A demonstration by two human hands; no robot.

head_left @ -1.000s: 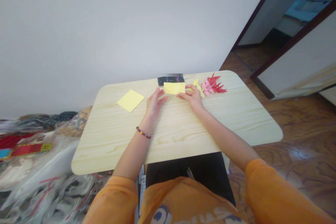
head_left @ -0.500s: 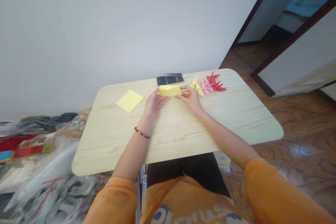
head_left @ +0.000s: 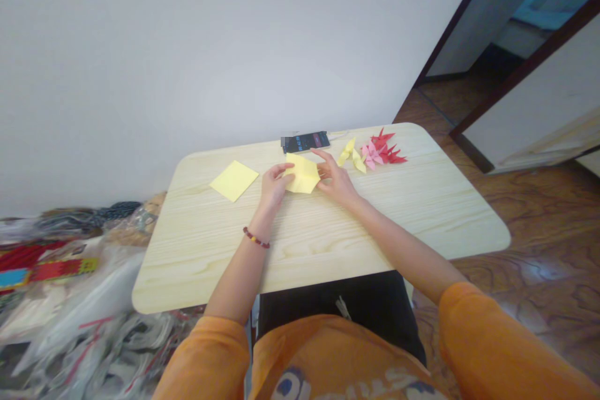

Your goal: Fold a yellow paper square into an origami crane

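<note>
Dial centred on the work, 12 toward the far table edge.

Folded sheet of yellow origami paper (head_left: 302,174) lies on the table at centre, an irregular many-cornered shape, partly opened, not flat-square. Left hand (head_left: 273,184) at 9 o'clock to it: narrow, fingers curled in and lying over the sheet's left edge, holding it against the tabletop. Right hand (head_left: 335,180) at 3 o'clock: wide, fingers fanned and raised, index pointing toward 12, fingertips (head_left: 320,164) at the sheet's right corner. Whether they press on it I cannot tell.

Around the work, on a pale pine table (head_left: 328,256): a flat square of yellow paper (head_left: 234,180) at 9 o'clock, well beyond the left hand, set as a diamond. Black smartphone (head_left: 305,142) at 12, lying flat near the far edge, just beyond the sheet, one end blurred. Finished folded figures in a loose row at 2 to 3 o'clock, beyond the right hand: yellow origami flowers (head_left: 351,156), then pink ones (head_left: 371,155), then red ones (head_left: 388,149), the pink and red overlapping.

Beaded bracelet (head_left: 255,238) on the left wrist, dark and red with a yellow bead. Orange sleeves (head_left: 482,331) on both arms. Dark trousers (head_left: 375,294) below the near table edge. Heap of plastic bags (head_left: 84,319) on the floor at 8 o'clock. Patterned brown floor (head_left: 539,219) at 4 o'clock. White wall (head_left: 234,44) behind the table.
</note>
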